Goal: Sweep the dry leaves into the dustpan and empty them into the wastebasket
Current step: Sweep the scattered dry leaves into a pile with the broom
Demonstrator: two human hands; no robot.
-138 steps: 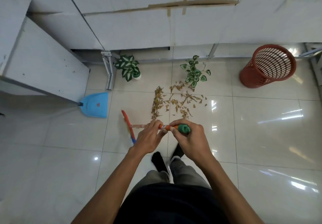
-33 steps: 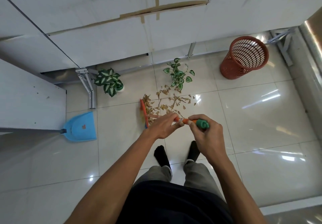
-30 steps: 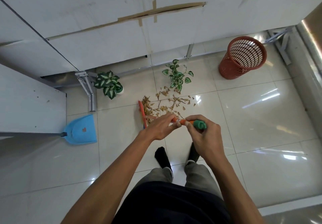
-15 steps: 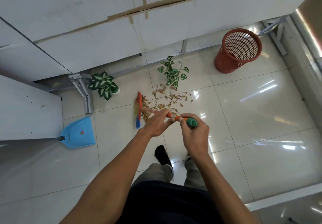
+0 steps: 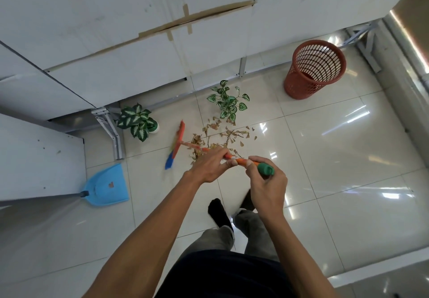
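Note:
Dry brown leaves (image 5: 220, 135) lie scattered on the white tiled floor ahead of my feet. Both hands grip a broom with an orange handle and a green end cap: my left hand (image 5: 210, 164) lower on the shaft, my right hand (image 5: 267, 182) at the cap. The broom head (image 5: 175, 145), orange with blue bristles, sits just left of the leaf pile. A light blue dustpan (image 5: 108, 187) rests on the floor at the left, its long handle running off to the left. The red mesh wastebasket (image 5: 313, 70) stands at the far right, upright.
Two small potted plants stand near the leaves: a variegated plant (image 5: 138, 122) to the left and a striped-leaf plant (image 5: 228, 102) behind the pile. White table tops (image 5: 116, 42) on metal legs (image 5: 113, 135) border the far and left sides. A raised ledge runs along the right.
The broom head has swung from the left of the pile to press against its left edge, bunching the leaves to the right. The view has turned slightly; the dustpan and wastebasket stayed put.

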